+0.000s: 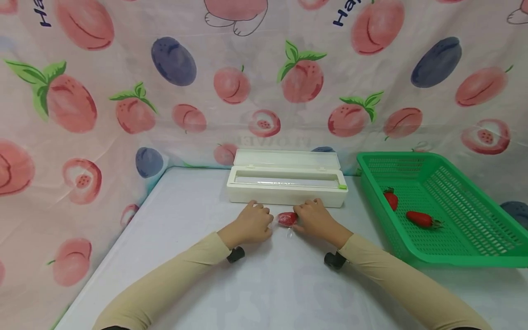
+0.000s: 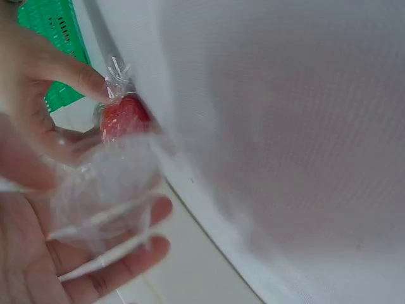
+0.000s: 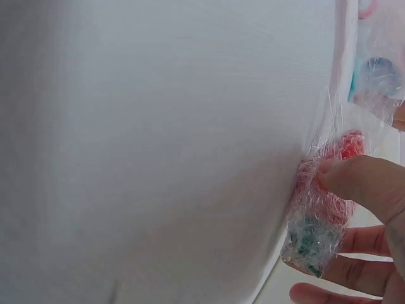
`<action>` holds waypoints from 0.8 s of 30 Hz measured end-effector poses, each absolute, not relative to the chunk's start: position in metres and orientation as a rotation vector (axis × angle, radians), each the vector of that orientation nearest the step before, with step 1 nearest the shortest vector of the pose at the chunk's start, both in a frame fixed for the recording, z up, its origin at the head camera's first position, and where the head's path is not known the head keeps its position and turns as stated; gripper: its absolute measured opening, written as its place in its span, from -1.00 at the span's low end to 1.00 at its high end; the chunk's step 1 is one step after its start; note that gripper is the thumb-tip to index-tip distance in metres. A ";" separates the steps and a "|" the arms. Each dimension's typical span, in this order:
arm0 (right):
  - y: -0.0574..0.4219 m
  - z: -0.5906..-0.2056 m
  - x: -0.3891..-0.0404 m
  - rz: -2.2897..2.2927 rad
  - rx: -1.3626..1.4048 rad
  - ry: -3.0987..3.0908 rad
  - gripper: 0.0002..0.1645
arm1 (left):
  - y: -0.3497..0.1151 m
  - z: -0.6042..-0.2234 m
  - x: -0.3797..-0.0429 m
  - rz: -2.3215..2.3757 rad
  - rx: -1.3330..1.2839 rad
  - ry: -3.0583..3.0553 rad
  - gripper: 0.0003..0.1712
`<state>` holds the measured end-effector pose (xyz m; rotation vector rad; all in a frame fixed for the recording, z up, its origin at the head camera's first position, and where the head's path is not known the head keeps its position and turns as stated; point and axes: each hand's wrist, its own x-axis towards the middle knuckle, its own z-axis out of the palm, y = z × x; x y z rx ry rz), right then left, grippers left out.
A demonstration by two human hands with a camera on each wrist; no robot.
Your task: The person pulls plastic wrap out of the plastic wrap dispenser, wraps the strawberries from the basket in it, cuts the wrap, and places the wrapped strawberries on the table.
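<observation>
A red strawberry (image 1: 287, 219) wrapped in clear film lies between the hands in the head view. My right hand (image 1: 316, 219) grips it, with the thumb on one side and fingers behind it; the right wrist view shows the wrapped strawberry (image 3: 326, 202) with its green leafy end near those fingers. From its other end, loose clear cling film (image 2: 111, 187) stretches toward my left hand (image 1: 252, 223), which holds it between thumb and fingers. In the left wrist view, blur hides exactly how the left fingertips (image 2: 155, 250) meet the film.
Behind the hands stands a white cling film dispenser (image 1: 287, 185) with its lid up and a roll inside. At the right, a green basket (image 1: 466, 261) holds two red fruits with green tops, one short (image 1: 391, 200), one long (image 1: 421, 219). A fruit-printed cloth (image 1: 255, 55) hangs behind the white table (image 1: 264, 284).
</observation>
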<state>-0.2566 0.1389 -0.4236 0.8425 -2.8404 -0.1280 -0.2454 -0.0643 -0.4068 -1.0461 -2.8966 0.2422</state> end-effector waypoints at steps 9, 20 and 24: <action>0.142 -0.426 -0.257 -0.105 0.846 -2.823 -0.52 | -0.056 -0.405 -0.247 0.235 -1.213 -2.760 -0.76; 0.140 -0.425 -0.253 0.037 0.987 -2.709 -0.64 | -0.039 -0.416 -0.257 0.304 -1.067 -2.721 -0.43; 0.140 -0.424 -0.250 0.119 0.996 -2.771 -0.73 | -0.037 -0.419 -0.258 0.340 -1.065 -2.776 -0.40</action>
